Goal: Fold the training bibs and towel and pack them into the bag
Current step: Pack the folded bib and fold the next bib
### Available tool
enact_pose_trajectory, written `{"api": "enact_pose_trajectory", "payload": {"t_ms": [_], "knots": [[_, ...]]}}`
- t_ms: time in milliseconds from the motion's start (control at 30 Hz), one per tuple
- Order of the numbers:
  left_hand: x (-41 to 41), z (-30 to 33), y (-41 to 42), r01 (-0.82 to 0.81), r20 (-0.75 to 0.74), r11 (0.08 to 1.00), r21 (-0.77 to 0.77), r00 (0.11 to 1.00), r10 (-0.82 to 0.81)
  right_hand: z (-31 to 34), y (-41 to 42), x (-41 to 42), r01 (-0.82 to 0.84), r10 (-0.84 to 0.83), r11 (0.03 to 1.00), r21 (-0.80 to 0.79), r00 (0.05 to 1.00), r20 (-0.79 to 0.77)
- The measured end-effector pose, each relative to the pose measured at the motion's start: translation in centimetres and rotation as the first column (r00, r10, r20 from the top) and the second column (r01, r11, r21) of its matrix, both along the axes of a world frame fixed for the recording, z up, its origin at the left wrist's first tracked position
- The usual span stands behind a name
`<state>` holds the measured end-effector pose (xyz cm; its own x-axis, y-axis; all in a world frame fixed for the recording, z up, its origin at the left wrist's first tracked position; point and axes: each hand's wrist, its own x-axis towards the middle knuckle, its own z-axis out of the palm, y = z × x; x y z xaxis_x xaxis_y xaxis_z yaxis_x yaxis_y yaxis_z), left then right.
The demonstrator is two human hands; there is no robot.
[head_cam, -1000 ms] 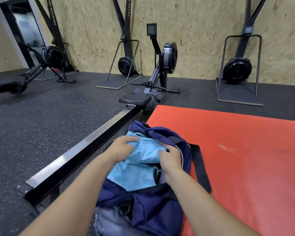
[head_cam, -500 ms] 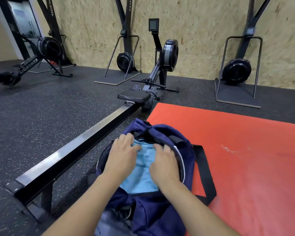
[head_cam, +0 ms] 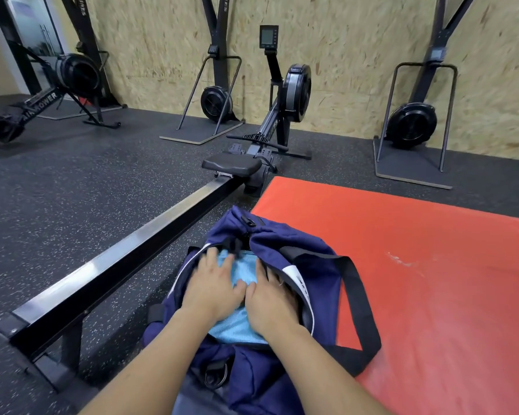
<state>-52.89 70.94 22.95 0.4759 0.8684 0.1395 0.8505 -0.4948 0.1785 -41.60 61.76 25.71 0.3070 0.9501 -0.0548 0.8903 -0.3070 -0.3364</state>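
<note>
Lying under both hands point(head_cam: 213, 287), towel point(head_cam: 244, 269)

The left hand's point(head_cam: 212, 290) fingers point(head_cam: 207, 260) are motion-blurred, and both hands cover most of the light-blue cloth point(head_cam: 244, 269).

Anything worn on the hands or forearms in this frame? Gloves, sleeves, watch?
Nothing visible. The left hand and right hand are bare, with no gloves or rings showing. Both forearms are uncovered as far as the bottom frame edge: no sleeves, watch or wristband in view.
</note>
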Motion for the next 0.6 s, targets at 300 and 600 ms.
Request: {"api": "enact_pose_trajectory", "payload": {"t_ms": [300,600], "knots": [[-0.6,-0.1,0.2,0.478,-0.095,0.771,0.421,0.869,-0.486,0.0,-0.9,-0.2,0.024,-0.015,0.998,0.058,0.990,-0.144],[0.1,-2.0,2.2,0.311,-0.045,0.949,-0.042,0.949,-0.313,-1.0,0.0,-0.4,0.150,-0.079,0.982,0.117,0.882,-0.465]]}}
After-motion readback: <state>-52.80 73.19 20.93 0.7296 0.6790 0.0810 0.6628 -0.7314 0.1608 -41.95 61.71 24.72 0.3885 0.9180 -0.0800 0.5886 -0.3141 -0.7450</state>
